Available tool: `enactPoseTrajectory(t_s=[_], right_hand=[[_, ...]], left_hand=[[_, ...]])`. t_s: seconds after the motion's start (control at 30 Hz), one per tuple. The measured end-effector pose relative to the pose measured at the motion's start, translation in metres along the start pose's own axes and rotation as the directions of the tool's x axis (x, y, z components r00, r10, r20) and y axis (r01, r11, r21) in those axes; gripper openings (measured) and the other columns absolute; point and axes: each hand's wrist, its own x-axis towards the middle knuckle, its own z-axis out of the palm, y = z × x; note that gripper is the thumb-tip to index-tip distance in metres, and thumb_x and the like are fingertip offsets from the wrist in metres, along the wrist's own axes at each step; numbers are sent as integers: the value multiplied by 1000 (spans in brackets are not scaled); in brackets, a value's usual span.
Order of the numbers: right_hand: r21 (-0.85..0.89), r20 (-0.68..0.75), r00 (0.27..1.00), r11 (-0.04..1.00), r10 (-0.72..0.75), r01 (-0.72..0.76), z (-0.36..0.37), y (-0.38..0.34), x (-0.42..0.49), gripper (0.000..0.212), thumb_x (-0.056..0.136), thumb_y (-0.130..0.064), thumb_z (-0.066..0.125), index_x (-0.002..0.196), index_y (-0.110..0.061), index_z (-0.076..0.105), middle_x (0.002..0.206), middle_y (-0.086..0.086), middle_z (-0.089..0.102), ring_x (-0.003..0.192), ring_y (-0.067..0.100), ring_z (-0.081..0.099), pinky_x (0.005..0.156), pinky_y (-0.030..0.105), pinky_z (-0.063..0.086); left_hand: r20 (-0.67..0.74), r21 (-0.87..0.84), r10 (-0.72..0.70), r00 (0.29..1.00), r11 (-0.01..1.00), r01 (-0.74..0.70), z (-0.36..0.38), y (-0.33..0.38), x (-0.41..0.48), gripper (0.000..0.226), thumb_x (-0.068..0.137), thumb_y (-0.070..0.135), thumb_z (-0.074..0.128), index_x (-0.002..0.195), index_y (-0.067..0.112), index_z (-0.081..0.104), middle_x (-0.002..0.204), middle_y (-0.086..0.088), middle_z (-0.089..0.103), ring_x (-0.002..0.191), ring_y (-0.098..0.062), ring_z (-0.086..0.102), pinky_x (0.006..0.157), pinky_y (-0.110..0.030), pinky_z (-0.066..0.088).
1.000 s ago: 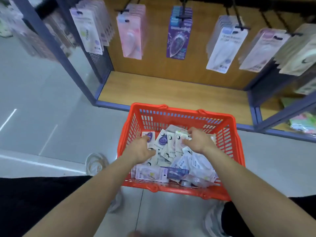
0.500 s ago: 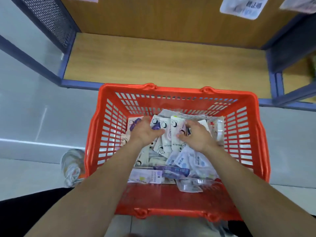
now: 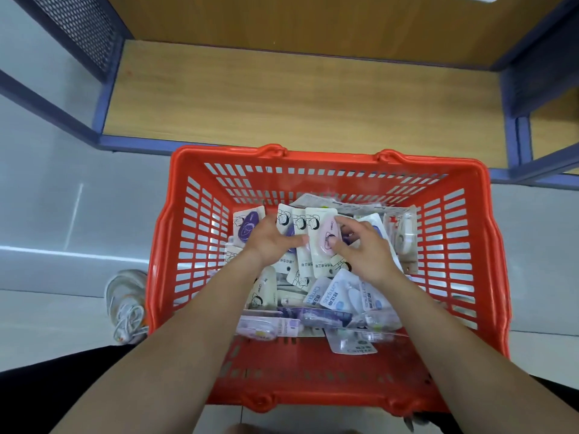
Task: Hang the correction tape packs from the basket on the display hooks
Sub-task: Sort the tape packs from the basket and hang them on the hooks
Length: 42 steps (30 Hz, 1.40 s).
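A red plastic basket (image 3: 200, 245) stands on the floor in front of me, holding several correction tape packs. My left hand (image 3: 269, 242) grips a small fan of white packs (image 3: 297, 223) deep in the basket, its fingers hidden under them. My right hand (image 3: 363, 252) pinches the front pack of the fan, a white card with a pink correction tape (image 3: 322, 242), with its thumb on the blister. Loose blue-and-white packs (image 3: 332, 297) and purple packs (image 3: 313, 317) lie nearer to me. The display hooks are out of view.
The wooden bottom shelf (image 3: 297, 98) with its blue metal frame (image 3: 138, 144) lies just beyond the basket. A black mesh side panel (image 3: 81, 23) stands at the upper left. My white shoe (image 3: 127, 305) is left of the basket on the grey floor.
My view has tilted down, so the hanging packs and hooks have left the frame. Both hands have drawn several packs together into a fan, with the pink one now on top between them.
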Motion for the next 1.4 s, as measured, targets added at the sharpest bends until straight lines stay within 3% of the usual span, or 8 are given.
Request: enactPoseTrajectory(t_s=[0.2, 0.37, 0.5, 0.67, 0.83, 1.07, 1.27, 1.4], right_hand=[[293, 145, 989, 953, 31, -73, 6, -15, -1, 59, 90, -22, 77, 141, -30, 49, 116, -6, 65, 103, 14, 65, 85, 26, 53], [329, 225, 974, 942, -6, -70, 29, -38, -3, 59, 80, -56, 76, 131, -38, 54, 118, -11, 70, 109, 10, 67, 97, 38, 54], [369, 244, 966, 929, -87, -9, 41, -49, -5, 38, 85, -50, 72, 120, -46, 59, 107, -11, 75, 102, 11, 71, 96, 48, 55], [352, 228, 966, 935, -119, 32, 36, -52, -4, 28, 93, -37, 73, 120, -36, 66, 93, -4, 77, 92, 13, 72, 95, 44, 55], [247, 246, 963, 968, -110, 47, 28, -50, 2, 28, 99, -39, 63, 126, -30, 68, 98, -4, 74, 91, 14, 69, 82, 36, 53], [-55, 205, 976, 995, -71, 84, 14, -22, 11, 46, 96, -10, 64, 141, -19, 58, 113, -7, 61, 83, 7, 58, 79, 20, 46], [-25, 338, 934, 991, -117, 133, 18, -35, 13, 62, 84, -38, 81, 140, -35, 56, 126, -8, 41, 114, 13, 47, 106, 34, 41], [-297, 422, 897, 914, -133, 276, 26, -32, 7, 72, 79, -51, 82, 144, -46, 50, 113, -6, 34, 112, 13, 35, 101, 32, 37]], left_hand=[[-70, -143, 18, 997, 989, -28, -8, -3, -14, 78, 79, 34, 85, 145, 11, 50, 145, -5, 58, 130, -24, 57, 109, -35, 45], [-142, -266, 62, 988, 959, -99, -31, -11, -27, 24, 92, 4, 69, 113, 15, 69, 102, 6, 75, 88, -2, 72, 73, -13, 55], [-141, -366, 27, 990, 927, -77, -37, -4, -39, 24, 96, 35, 65, 117, 22, 64, 107, 6, 74, 97, -11, 70, 92, -36, 56], [-21, -417, 70, 997, 906, -72, -35, -1, -47, 62, 77, 60, 75, 125, 25, 58, 118, 0, 73, 103, -19, 74, 87, -43, 60], [-32, -287, 56, 998, 956, -63, -34, -10, -33, 52, 83, 28, 84, 127, 19, 58, 116, 2, 75, 102, -16, 73, 87, -36, 59], [-232, -304, -20, 972, 951, -53, -46, -15, -26, 45, 85, 28, 81, 125, 18, 62, 105, 10, 73, 94, -8, 69, 75, -27, 52], [-238, -324, -43, 970, 945, -38, -45, -19, -24, 42, 85, 27, 82, 121, 19, 63, 107, 6, 74, 98, -17, 72, 89, -39, 57], [-237, -332, -48, 970, 943, -35, -46, -18, -24, 43, 84, 26, 82, 122, 18, 64, 108, 6, 75, 98, -17, 73, 90, -40, 58]])
